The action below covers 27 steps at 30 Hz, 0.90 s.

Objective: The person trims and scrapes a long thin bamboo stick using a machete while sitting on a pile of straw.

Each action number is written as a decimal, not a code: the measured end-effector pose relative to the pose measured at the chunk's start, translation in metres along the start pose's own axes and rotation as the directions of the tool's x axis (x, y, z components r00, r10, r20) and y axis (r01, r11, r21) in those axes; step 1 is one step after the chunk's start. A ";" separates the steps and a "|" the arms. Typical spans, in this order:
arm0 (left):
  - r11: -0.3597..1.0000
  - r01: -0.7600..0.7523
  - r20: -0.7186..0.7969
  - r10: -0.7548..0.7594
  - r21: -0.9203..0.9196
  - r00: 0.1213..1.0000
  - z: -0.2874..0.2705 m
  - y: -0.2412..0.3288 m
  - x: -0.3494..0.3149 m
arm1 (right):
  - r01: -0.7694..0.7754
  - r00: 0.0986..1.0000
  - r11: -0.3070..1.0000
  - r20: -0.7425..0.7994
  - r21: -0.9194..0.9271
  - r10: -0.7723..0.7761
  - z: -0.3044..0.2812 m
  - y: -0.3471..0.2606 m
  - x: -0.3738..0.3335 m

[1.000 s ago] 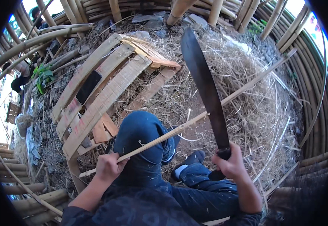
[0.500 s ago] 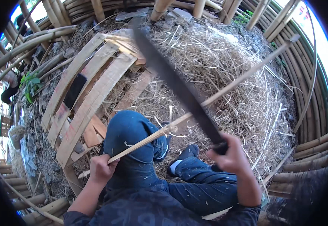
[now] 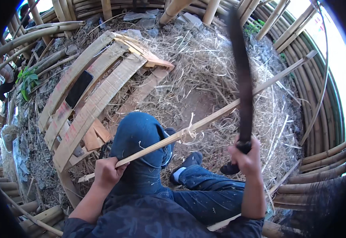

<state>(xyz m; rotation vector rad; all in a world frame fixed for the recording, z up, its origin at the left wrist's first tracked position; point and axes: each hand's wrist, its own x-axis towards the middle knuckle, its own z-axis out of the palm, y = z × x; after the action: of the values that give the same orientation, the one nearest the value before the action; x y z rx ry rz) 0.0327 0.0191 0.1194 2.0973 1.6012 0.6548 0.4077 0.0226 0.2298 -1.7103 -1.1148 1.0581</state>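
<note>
A long pale bamboo stick [image 3: 216, 115] slants across my raised knee toward the far right. My left hand [image 3: 108, 173] is closed round it near its lower end, beside the knee. Thin curled shavings [image 3: 188, 135] hang from its middle. In my right hand [image 3: 247, 159] is the dark handle of a machete [image 3: 245, 85], fingers wrapped round it. Its long dark blade points up and away, slightly blurred. In the view the blade crosses over the stick; whether the two touch I cannot tell.
A slatted wooden pallet [image 3: 101, 105] stands at the left, with a black phone [image 3: 79, 89] on its slats. Pale shavings [image 3: 216, 63] cover the ground ahead. Bamboo pole walls [image 3: 327, 107] curve round the space. My bent knee [image 3: 135, 129] is under the stick.
The machete has swung from slanting far left to nearly upright, its tip moving right. My right hand has turned and shifted slightly. My left hand keeps its grip on the stick.
</note>
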 end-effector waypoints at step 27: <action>0.998 -0.052 0.082 0.049 0.030 0.995 -0.008 0.017 0.007 | -0.019 0.998 0.851 -0.048 0.525 0.051 0.032 0.007 -0.075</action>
<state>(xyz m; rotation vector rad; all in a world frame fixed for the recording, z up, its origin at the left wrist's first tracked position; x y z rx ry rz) 0.0423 0.0224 0.1369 2.1647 1.5289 0.5566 0.3601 -0.0445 0.2289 -1.3120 -0.6689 1.1936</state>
